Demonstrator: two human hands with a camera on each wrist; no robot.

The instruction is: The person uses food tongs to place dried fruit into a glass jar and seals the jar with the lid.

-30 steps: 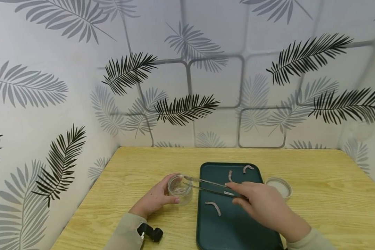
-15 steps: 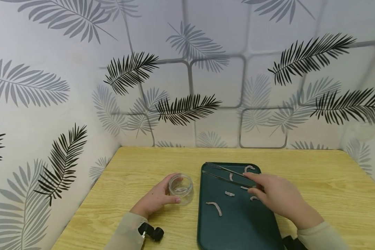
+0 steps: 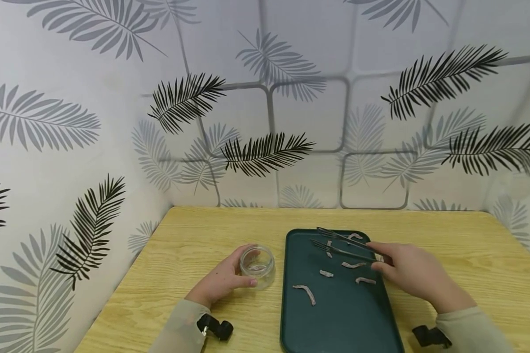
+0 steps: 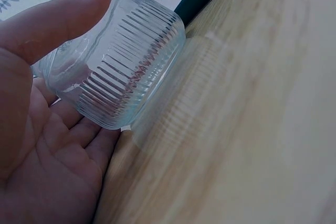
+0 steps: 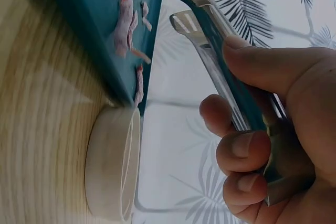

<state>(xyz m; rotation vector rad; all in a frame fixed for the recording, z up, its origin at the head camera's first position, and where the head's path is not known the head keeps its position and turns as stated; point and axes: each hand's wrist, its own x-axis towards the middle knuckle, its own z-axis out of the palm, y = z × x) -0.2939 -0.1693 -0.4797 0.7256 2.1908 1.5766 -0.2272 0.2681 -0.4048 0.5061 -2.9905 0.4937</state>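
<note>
My left hand (image 3: 223, 282) holds a clear glass jar (image 3: 264, 275) on the table, thumb on the near side and fingers behind. In the left wrist view the jar's ribbed wall (image 4: 126, 61) shows reddish bits low inside. My right hand (image 3: 417, 272) grips metal tongs (image 5: 215, 72) by their arms. Their slotted tips are apart, with nothing between them, above the far end of a dark green tray (image 3: 335, 323). On the tray lie several pinkish-brown dried strips, among them a curved strip (image 3: 306, 292), a short piece (image 3: 326, 273) and a bent one (image 3: 365, 281).
A round beige lid (image 5: 113, 161) rests on the table beside the tray in the right wrist view; the right hand hides it in the head view. The wooden table (image 3: 203, 230) meets a leaf-patterned wall (image 3: 291, 181) at the back.
The tongs' tips have left the jar's mouth and moved right, over the tray's far end, with my right hand. My left hand still holds the jar in place.
</note>
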